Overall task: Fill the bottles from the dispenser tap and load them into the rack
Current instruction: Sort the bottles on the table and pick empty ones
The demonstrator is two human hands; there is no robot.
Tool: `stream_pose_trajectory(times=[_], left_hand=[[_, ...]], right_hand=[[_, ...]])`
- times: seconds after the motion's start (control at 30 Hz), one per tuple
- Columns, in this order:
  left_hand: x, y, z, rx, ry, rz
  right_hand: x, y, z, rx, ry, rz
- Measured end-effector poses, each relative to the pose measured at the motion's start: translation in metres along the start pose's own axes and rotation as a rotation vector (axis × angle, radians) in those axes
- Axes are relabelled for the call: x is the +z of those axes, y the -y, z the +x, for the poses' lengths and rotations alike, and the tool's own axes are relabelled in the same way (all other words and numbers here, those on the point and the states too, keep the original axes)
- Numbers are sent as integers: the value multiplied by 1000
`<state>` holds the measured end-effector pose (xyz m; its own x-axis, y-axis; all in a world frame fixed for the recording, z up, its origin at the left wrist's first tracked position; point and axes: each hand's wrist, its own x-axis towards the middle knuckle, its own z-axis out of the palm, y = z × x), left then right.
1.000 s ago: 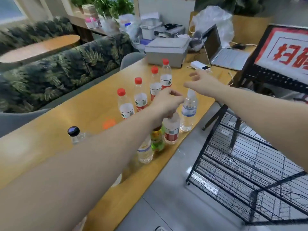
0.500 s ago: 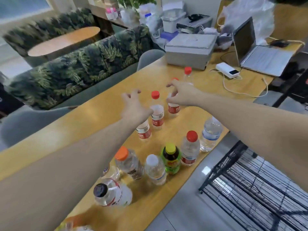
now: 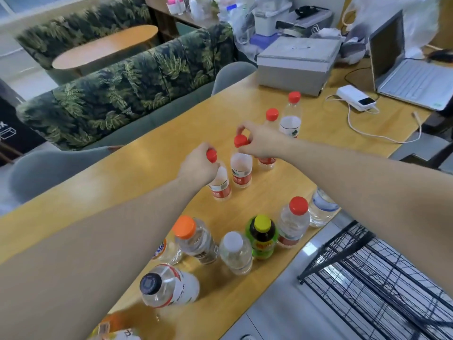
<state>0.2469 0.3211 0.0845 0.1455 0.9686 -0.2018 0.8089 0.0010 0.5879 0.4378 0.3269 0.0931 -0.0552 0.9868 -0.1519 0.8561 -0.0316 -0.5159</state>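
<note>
Several plastic bottles stand on the wooden table [image 3: 127, 182]. My left hand [image 3: 199, 165] grips the red cap of a red-labelled bottle [image 3: 220, 185]. My right hand [image 3: 259, 142] pinches the red cap of the neighbouring red-labelled bottle [image 3: 241, 171]. Two more red-capped bottles [image 3: 290, 119] stand behind my right hand. Nearer the table's front edge are an orange-capped bottle [image 3: 193, 238], a white-capped one [image 3: 235, 252], a yellow-capped green bottle [image 3: 262, 238], a red-capped one [image 3: 293, 222] and a black-capped one [image 3: 166, 287]. The black wire rack [image 3: 372, 278] stands on the floor at lower right.
A grey box [image 3: 296, 62], a white power bank [image 3: 355, 98] with its cable, and an open laptop [image 3: 407, 69] sit at the table's far end. Grey chairs [image 3: 56, 165] and a leaf-patterned sofa [image 3: 127, 87] line the left side. No dispenser tap is visible.
Both hands reached forward over the far row of bottles and closed on two red caps. The camera tilted down, so the near bottles and rack show more.
</note>
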Motion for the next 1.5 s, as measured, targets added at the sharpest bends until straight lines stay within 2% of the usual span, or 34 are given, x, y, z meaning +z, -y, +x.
stream_pose_trajectory(times=[0.13, 0.4, 0.63, 0.8, 1.03, 1.23, 1.5], left_hand=[[-9, -1, -10, 51, -58, -42], [-45, -7, -59, 201, -238, -95], [-87, -8, -137, 417, -324, -301], [-110, 3, -194, 495, -332, -453], [-128, 22, -264, 589, -374, -552], [-125, 35, -303, 585, -357, -631], [-95, 70, -331, 533, -238, -651]], right_hand=[[7, 7, -11, 1, -8, -29], [-12, 42, -59, -28, -213, 3], [-31, 104, -137, -125, -442, 14], [-25, 146, -196, -148, -519, 1], [-8, 184, -275, -196, -613, -21], [11, 193, -319, -186, -653, -6], [45, 193, -336, -239, -709, 8]])
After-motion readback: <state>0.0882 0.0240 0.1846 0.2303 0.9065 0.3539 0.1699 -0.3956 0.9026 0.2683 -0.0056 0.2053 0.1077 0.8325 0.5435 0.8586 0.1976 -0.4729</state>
